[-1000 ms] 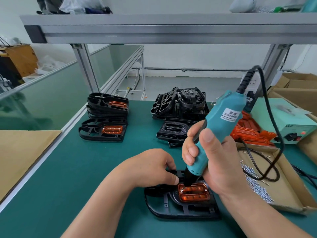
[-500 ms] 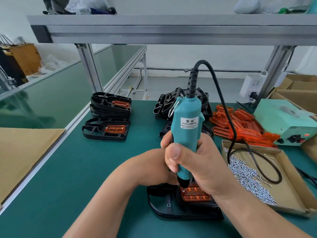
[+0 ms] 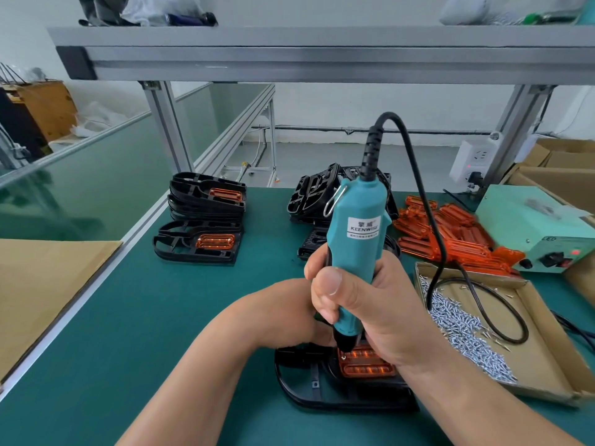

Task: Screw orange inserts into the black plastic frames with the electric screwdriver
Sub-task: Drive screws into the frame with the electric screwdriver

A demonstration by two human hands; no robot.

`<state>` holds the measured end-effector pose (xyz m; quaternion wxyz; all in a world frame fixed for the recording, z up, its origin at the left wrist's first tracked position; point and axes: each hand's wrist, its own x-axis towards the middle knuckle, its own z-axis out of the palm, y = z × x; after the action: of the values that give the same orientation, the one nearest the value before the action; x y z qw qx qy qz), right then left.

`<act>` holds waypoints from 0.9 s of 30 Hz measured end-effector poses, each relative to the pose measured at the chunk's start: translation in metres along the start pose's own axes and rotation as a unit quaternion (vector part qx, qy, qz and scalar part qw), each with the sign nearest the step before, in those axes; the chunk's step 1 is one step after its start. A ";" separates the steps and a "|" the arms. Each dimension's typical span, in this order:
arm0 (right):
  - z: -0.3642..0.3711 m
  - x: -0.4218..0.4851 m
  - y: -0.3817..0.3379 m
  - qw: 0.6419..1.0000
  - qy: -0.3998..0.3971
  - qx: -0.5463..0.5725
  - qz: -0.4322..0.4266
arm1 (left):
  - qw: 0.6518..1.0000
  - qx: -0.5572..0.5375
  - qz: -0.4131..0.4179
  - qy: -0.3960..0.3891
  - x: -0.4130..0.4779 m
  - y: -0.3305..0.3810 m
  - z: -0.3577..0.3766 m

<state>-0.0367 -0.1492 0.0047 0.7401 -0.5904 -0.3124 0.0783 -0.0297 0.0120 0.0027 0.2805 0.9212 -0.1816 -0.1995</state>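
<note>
A second ago the electric screwdriver point(image 3: 355, 243) leaned toward the upper right of the frame. It now stands nearly upright at centre, as it did half a second ago, with its dark tip at the upper left corner of the orange insert point(image 3: 367, 366). A small bright screw head shows just beside that tip.

The right hand point(image 3: 370, 307) is wrapped round the smooth teal plastic barrel, thumb across the front. The left hand point(image 3: 283, 313) lies against the upper left part of the black plastic frame point(image 3: 309, 392) at lower centre. Its fingers are hidden behind the right hand, so I cannot tell whether it grips or only presses.

The insert is translucent, ribbed and rectangular with rounded corners, and it sits in the frame's recess. The frame is matte, with a curved, looped outline, and lies flat on the green mat of the table point(image 3: 128, 317).

A ribbed black cable point(image 3: 418, 175) arches from the screwdriver's top down into a shallow cardboard tray point(image 3: 547, 365) at the right, which holds small silvery screws point(image 3: 457, 323). Loose glossy orange inserts point(image 3: 450, 230) are heaped behind the tray. Finished frames point(image 3: 206, 204) are stacked at centre left.
</note>
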 end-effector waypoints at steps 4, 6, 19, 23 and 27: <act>0.001 -0.001 -0.001 1.000 0.001 0.010 0.002 | 1.000 -0.008 -0.005 -0.001 0.001 0.002 0.001; 0.001 0.000 -0.002 1.000 -0.003 0.013 0.004 | 1.000 -0.007 -0.009 0.003 0.001 0.002 0.001; 0.004 -0.004 -0.005 0.998 -0.054 -0.001 0.013 | 0.997 -0.057 0.060 0.005 -0.008 0.008 -0.005; 0.000 -0.006 -0.001 0.998 -0.040 0.038 0.000 | 0.999 -0.025 0.031 -0.002 -0.006 0.010 -0.002; -0.006 -0.007 0.003 0.999 -0.016 0.041 -0.009 | 1.000 0.023 0.012 -0.012 -0.002 0.012 0.000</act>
<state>-0.0386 -0.1565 -0.0009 0.7594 -0.5551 -0.3261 0.0934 -0.0343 0.0038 0.0104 0.2590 0.9227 -0.2008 -0.2031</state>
